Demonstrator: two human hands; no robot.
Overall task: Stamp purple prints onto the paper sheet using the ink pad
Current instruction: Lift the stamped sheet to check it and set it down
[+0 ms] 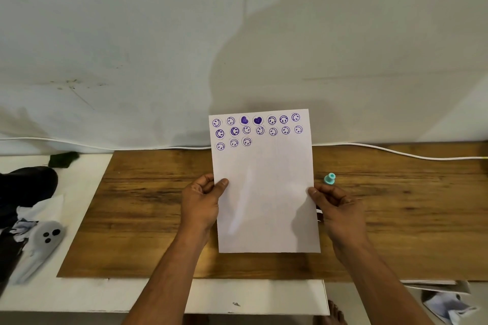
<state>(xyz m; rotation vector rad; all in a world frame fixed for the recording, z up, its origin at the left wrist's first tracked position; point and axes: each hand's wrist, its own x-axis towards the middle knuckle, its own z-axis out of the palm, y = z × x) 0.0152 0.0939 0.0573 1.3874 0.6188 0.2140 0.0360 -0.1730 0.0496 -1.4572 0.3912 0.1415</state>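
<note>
Head view: I hold the paper sheet [265,192] lifted and tilted up off the wooden tabletop [148,206], its top edge towards the wall. My left hand [203,200] is pinched on its left edge and my right hand [335,206] on its right edge, thumbs on the face. Purple prints [257,129] fill two rows and start a third; the lower part is blank. A small teal stamp [329,179] stands on the tabletop just beside the right edge. I cannot see the ink pad; it may be hidden behind the sheet.

Risks, in my judgement: fresh ink could smear under a thumb or on setting down; the sheet's edge could knock the stamp over; laid askew, the next row would run crooked.
</note>
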